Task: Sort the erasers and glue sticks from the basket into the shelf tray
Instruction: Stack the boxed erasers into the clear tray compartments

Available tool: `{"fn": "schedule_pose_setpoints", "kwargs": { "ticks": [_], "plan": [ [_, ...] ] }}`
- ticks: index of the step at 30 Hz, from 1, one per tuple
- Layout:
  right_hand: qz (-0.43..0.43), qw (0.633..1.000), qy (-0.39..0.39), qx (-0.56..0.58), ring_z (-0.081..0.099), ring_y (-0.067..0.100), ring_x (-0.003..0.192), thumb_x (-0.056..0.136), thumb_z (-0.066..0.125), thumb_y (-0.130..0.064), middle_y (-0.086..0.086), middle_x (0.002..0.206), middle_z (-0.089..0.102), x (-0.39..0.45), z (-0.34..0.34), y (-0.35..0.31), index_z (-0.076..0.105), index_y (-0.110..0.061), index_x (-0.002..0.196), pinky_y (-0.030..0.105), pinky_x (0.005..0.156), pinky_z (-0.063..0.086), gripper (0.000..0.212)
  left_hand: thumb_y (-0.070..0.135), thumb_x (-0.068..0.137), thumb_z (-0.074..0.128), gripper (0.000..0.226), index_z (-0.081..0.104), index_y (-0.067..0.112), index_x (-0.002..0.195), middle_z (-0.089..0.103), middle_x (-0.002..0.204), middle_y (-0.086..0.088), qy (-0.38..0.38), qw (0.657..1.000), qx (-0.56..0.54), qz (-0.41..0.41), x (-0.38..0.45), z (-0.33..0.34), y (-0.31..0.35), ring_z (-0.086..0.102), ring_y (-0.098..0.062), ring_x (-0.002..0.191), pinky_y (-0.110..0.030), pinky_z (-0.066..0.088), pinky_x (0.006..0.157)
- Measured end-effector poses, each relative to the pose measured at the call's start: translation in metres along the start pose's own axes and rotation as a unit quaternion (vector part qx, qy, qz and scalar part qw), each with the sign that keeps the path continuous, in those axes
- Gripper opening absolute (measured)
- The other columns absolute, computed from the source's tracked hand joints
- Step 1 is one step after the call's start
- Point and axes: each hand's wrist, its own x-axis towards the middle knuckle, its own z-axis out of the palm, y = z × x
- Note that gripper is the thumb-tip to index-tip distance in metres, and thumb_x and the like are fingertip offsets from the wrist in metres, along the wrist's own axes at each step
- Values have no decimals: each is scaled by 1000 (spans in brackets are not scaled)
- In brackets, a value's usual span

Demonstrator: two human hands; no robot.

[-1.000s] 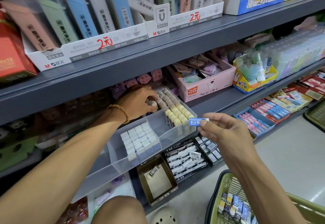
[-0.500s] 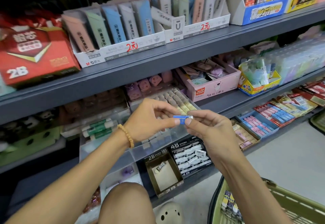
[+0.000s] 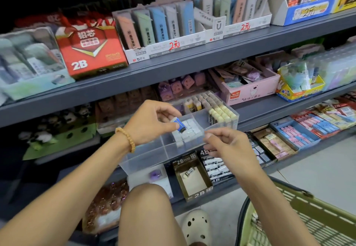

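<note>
We pinch a blue-sleeved eraser in our left hand above the clear tray; right hand, curled, holds nothing visible. Seat it flush beside the white erasers.

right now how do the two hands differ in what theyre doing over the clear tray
The left hand pinches a blue-sleeved eraser; the right hand has its fingers curled and holds nothing that shows. The left hand wears a bead bracelet at the wrist; the right wrist is bare. The left hand sits higher, over the clear tray; the right is at the tray's front edge. Both hands are bare.
</note>
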Motion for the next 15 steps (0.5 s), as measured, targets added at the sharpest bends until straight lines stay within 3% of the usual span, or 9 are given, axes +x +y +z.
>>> {"fn": "schedule_pose_setpoints", "kwargs": {
  "ticks": [2,5,9,12,15],
  "plan": [
    [26,999,21,-5,72,12,80,94,66,-14,5,87,76,-8,-13,9,72,-13,97,18,67,57,8,6,75,78,19,72,20,86,67,79,0,4,995,102,-18,5,-9,-12,55,-6,65,-16,46,66],
    [56,996,52,-38,71,10,88,94,66,-19,-3,91,76,-18,-30,28,73,-19,99,28,84,56,9,15,79,74,14,69,25,88,61,79,14,-28,971,235,-40,13,-10,-27,57,-6,68,-19,48,67],
    [106,990,91,-31,68,17,100,95,65,-23,-1,98,75,-30,-43,54,72,-20,100,37,95,50,10,16,82,68,10,68,24,88,59,80,14,-53,954,295,-30,27,2,-41,53,-2,69,-16,41,64],
    [136,985,107,-23,68,17,101,97,61,-26,3,101,74,-37,-47,68,71,-17,100,40,99,49,14,17,78,69,15,61,29,77,61,86,7,-63,941,331,-7,36,8,-49,53,-14,79,-29,49,78],
    [166,979,117,-19,68,18,101,100,57,-29,6,102,74,-38,-49,78,70,-13,100,43,99,49,20,18,75,67,28,48,35,65,51,76,17,-79,928,364,15,40,7,-53,47,-14,84,-34,49,85]
  ]
}}
